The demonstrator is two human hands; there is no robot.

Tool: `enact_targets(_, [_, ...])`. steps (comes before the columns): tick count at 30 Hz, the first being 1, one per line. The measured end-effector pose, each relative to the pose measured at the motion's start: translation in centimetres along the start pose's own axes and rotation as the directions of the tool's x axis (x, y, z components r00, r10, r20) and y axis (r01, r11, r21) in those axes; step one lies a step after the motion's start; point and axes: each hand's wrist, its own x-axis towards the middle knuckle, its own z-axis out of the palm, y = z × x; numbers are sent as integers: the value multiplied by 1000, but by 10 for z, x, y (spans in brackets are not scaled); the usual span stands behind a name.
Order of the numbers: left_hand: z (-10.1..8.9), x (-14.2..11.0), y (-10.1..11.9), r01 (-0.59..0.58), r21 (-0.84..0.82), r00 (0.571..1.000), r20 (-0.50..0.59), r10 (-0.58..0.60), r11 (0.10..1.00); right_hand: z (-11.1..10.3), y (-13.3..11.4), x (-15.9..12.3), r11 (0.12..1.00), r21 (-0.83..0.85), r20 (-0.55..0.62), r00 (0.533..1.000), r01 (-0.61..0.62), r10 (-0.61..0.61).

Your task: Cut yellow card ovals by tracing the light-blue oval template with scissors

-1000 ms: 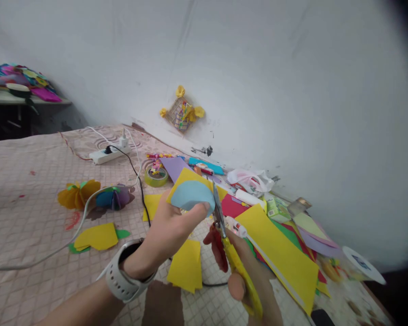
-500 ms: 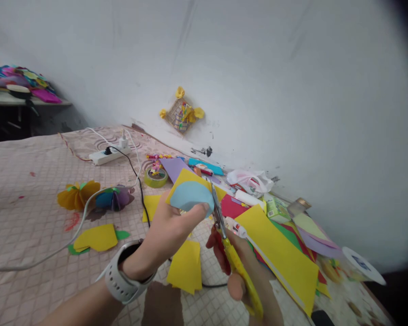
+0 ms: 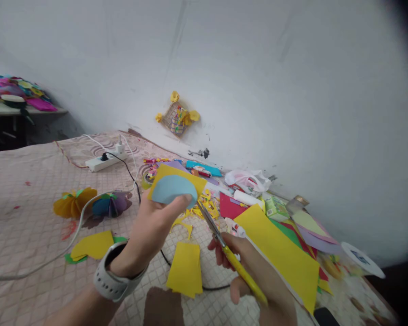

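Observation:
Pinched in my left hand (image 3: 161, 217) are a light blue rounded paper piece (image 3: 173, 189) and a yellow paper sheet (image 3: 165, 171) behind it, with my thumb lying on the blue piece. My right hand (image 3: 240, 260) holds scissors (image 3: 224, 246) with yellow on the handle; their tips point up and left, close to the lower right edge of the papers. Yellow paper scraps (image 3: 207, 206) lie behind the blades. Below the hands rests a small stack of yellow paper pieces (image 3: 184, 269).
At right lie a large yellow sheet (image 3: 282, 253), a glue gun (image 3: 236, 226) and a green-white box (image 3: 274, 206). Paper flowers (image 3: 75, 202) and cut yellow shapes (image 3: 92, 244) are at left. A power strip (image 3: 105, 162) sits farther back, its cable (image 3: 71, 244) crossing the table.
My left hand has moved left with the papers. The scissors, at the paper's edge before, have drawn apart from it and their blades look more closed. More yellow scraps show.

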Motion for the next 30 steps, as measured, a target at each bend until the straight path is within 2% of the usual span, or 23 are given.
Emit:
enact_targets(2, [-3, 3, 1, -6, 25, 1000, -23, 7, 1000, -9, 7, -1, 998, 40, 27, 998, 56, -57])
enact_targets(4, [-2, 4, 1, 10, 60, 1000, 20, -11, 998, -12, 12, 1, 963, 153, -104, 972, 223, -209])
enact_targets(6, [3, 0, 0, 45, 136, 986, 154, -66, 990, -7, 11, 3, 876, 228, -319, 882, 426, -346])
enact_targets(7, [7, -2, -2, 63, 192, 963, 245, -110, 979, -3, 8, 4, 831, 249, -398, 835, 497, -380])
enact_targets(8, [11, -6, -3, 70, 249, 929, 335, -154, 966, 1, 5, 5, 811, 264, -451, 810, 522, -374])
enact_targets(11, [22, -15, -10, 21, 362, 837, 504, -215, 932, 10, -5, 8, 821, 310, -460, 831, 480, -312])
enact_targets(15, [23, -18, -18, -66, 427, 789, 576, -215, 902, 9, -5, 7, 889, 257, -432, 868, 379, -245])
enact_targets(19, [18, -12, -18, -67, 435, 728, 636, -254, 898, 11, -2, 7, 890, 298, -385, 896, 346, -220])
enact_targets(22, [19, -10, -17, -10, 422, 717, 635, -288, 907, 14, -4, 9, 885, 285, -419, 879, 367, -229])
enact_targets(27, [23, -9, -20, 33, 416, 714, 627, -313, 909, 16, -8, 12, 880, 184, -508, 809, 438, -297])
enact_targets(29, [20, -6, -21, 21, 401, 749, 601, -280, 916, 16, -8, 12, 893, 138, -510, 803, 429, -307])
enact_targets(30, [18, -3, -21, 13, 389, 793, 557, -247, 921, 17, -9, 11, 893, 139, -491, 813, 429, -314])
